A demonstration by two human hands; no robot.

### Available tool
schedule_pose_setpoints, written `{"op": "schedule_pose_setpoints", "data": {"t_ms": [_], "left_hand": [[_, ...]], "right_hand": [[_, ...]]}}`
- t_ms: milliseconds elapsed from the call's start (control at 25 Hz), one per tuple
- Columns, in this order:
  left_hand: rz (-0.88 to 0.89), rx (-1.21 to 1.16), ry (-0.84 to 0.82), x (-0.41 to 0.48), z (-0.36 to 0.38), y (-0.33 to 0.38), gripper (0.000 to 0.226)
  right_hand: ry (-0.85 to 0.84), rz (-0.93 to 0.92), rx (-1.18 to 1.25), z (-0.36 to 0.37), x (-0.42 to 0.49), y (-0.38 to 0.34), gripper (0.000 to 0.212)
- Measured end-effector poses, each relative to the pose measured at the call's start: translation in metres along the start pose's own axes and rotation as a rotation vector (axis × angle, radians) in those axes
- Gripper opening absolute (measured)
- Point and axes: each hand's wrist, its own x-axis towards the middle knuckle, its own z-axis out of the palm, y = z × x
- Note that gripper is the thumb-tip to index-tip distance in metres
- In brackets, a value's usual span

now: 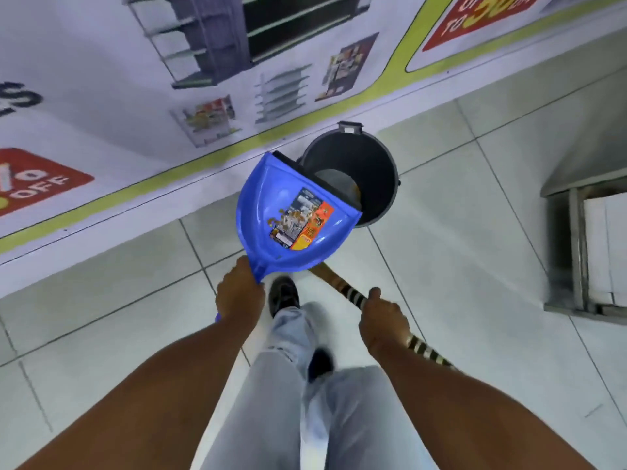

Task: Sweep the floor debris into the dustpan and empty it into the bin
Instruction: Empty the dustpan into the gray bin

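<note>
the left hand clenches the handle of the blue plastic dustpan, holding its lip over the round black bin so the brown debris can tip in, while the right hand wraps the striped broom handle, kept aside.

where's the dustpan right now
In the head view, the blue dustpan is centre frame, held by the left hand, its front edge over the black bin.

The pale grey tiled floor carries a round black plastic bin beside the printed wall banner, and a grey metal stand well apart to the right.
</note>
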Motion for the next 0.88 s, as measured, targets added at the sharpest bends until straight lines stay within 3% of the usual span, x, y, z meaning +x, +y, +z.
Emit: {"op": "schedule_pose_setpoints", "data": {"t_ms": [440, 640, 880], "left_hand": [[0.071, 0.056, -0.019, 0.058, 0.022, 0.126, 0.026], [0.015, 0.297, -0.021, 0.067, 0.032, 0.18, 0.022], [0.14, 0.565, -0.034, 0.089, 0.039, 0.236, 0.027]], "right_hand": [[-0.242, -0.259, -0.282, -0.051, 0.094, 0.015, 0.033], [-0.281, -0.323, -0.286, -0.074, 0.114, 0.039, 0.032], [-0.3, -0.337, -0.319, -0.103, 0.153, 0.043, 0.031]]}}
